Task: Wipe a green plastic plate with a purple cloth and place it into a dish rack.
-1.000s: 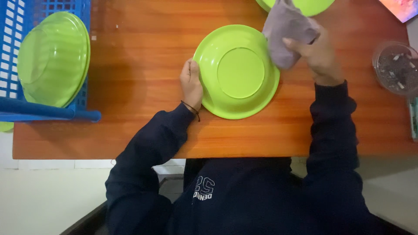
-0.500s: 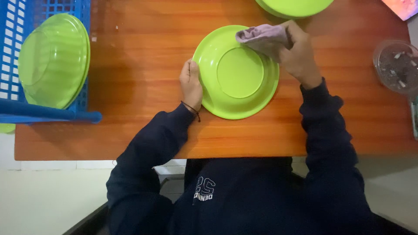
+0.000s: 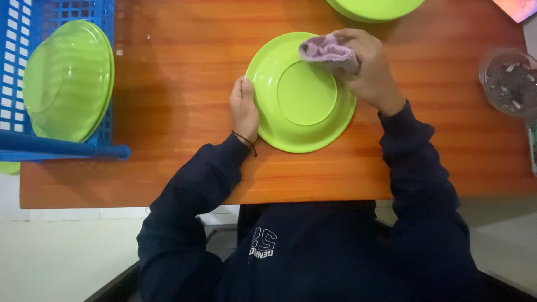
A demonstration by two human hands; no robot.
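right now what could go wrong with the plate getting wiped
1. The upside-down green plate is steadied only at its edge by the left hand, so a hard wipe might slide it on the table.
2. The right hand presses the cloth close to a second plate, which it might bump.

Beyond the upturned bowl (image 3: pixel 302 92), a second green bowl (image 3: pixel 375 8) is cut off by the top edge. Right hand (image 3: pixel 369 70) hides the upturned bowl's far rim.
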